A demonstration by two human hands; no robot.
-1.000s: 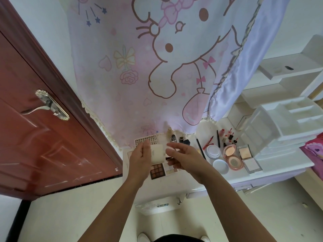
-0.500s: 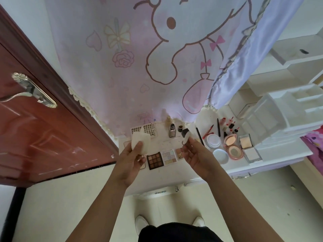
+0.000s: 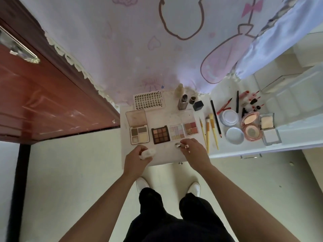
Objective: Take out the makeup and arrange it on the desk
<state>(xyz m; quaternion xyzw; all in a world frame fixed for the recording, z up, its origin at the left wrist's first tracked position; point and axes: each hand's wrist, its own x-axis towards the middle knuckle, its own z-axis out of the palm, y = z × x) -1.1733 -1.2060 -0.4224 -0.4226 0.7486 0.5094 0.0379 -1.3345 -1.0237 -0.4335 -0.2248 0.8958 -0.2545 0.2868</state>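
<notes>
Palette [image 3: 139, 135] — four pans, left hand [image 3: 136, 160] grips pad [image 3: 149, 152], right hand [image 3: 194, 151] pinches metal piece [image 3: 178, 145]

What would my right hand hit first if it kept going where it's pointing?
Probably the pastel palette, near its edge beside the dark nine-pan palette. The right hand points up and left toward that seam; its height above the desk is unclear.

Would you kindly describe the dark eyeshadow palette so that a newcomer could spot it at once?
Find the white desk below the pink cartoon curtain. Near its front edge four open palettes lie in a row; take the second from the red door. Only this eyeshadow palette has a dark frame and nine brown pans.
</notes>
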